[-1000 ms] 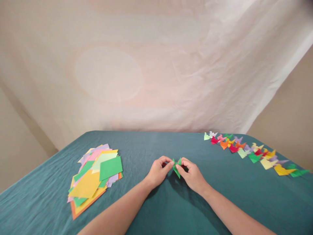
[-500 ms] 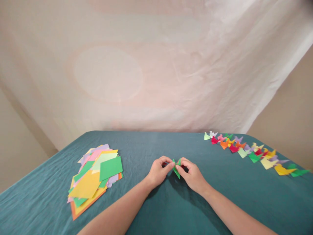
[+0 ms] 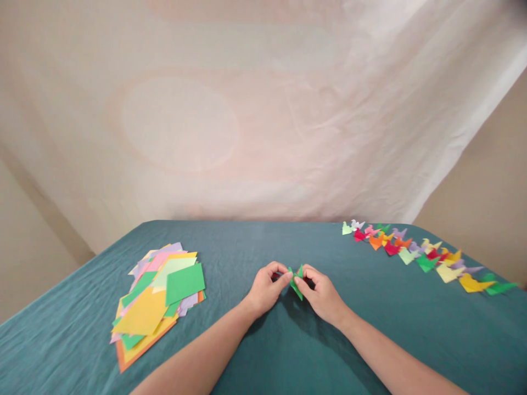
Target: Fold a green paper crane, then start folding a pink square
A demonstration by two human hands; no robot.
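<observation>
Behind the table (image 3: pixel 263 351) hangs a pale, creased cloth backdrop (image 3: pixel 255 109), filling most of the wall above the table's far edge. The table itself is covered in a teal cloth, wrinkled here and there, and everything else sits on it.

Toward the table's left side lies a loose pile of paper squares (image 3: pixel 158 299), fanned and overlapping: yellow, green, pink, lilac, with an orange sheet at the bottom. A bright green square lies on top at the pile's right.

Along the table's far right edge runs a row of folded paper cranes (image 3: pixel 424 255), in white, red, orange, green, lilac and yellow, stretching from the back corner toward the near right.

Near the table's middle, the person's two bare forearms come in from the near edge and meet. The left hand (image 3: pixel 267 288) and the right hand (image 3: pixel 323 293) are both pinched closed on a small green folded paper piece (image 3: pixel 296 281), thumb and fingertips of each hand gripping it from its own side. The piece is held between the two hands just above the table's cloth, its points sticking up and down; I can't tell whether its lower tip touches the cloth.
</observation>
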